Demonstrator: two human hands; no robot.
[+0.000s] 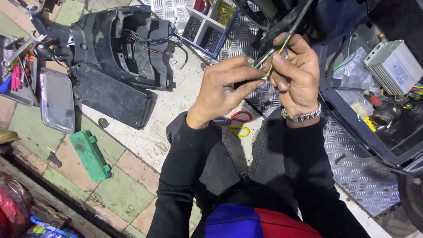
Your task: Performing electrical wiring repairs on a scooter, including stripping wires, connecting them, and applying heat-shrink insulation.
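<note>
- The left hand (222, 90) is closed in a pinch: thumb and first fingers press together on the ends of thin wires (269, 66), just where they meet the other hand.
- The right hand (296, 75) is closed around the same wires; a yellow wire and a blue one pass between its fingers, and the thumb presses on them from the front.
- The two hands touch each other at the fingertips, in front of the person's chest and above the knees.
- The wires go up from the hands into a dark cable sheath (286, 22), which runs to the top edge of the view.
- A metal bracelet (302, 115) sits on the right wrist; both arms have black sleeves.
- Under the hands, on the floor, lies a pair of scissors (240, 121) with one red and one yellow handle ring; part of it is hidden by the left wrist.
- To the left on the tiled floor (132, 194) lie a black plastic body panel (123, 44) with loose wires inside, a mirror (57, 101), and a green box (90, 155).
- At the right, a grey metal box (394, 66) with coloured wires sits inside an open dark frame.
- A white tray with compartments (207, 26) stands on the patterned metal plate (357, 176) above the hands.
</note>
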